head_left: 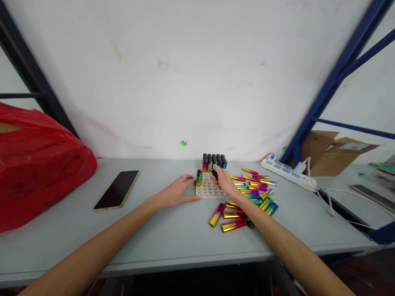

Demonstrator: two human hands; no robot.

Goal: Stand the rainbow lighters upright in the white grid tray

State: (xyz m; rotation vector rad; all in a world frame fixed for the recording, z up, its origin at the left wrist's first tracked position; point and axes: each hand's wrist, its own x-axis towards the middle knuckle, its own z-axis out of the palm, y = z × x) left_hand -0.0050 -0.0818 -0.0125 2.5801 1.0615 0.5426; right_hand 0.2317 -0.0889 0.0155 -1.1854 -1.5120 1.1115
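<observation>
Grey table [173, 238] bears tray [210, 191] of lighters [199, 179], left hand [176, 192] spread, right hand [224, 181] pinching another.

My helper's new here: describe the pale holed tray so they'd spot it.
On the flat grey table, look between the left hand and right hand. The pale rectangular tray there has rows of small holes, unlike the glossy multicoloured lighters nearby.
</observation>
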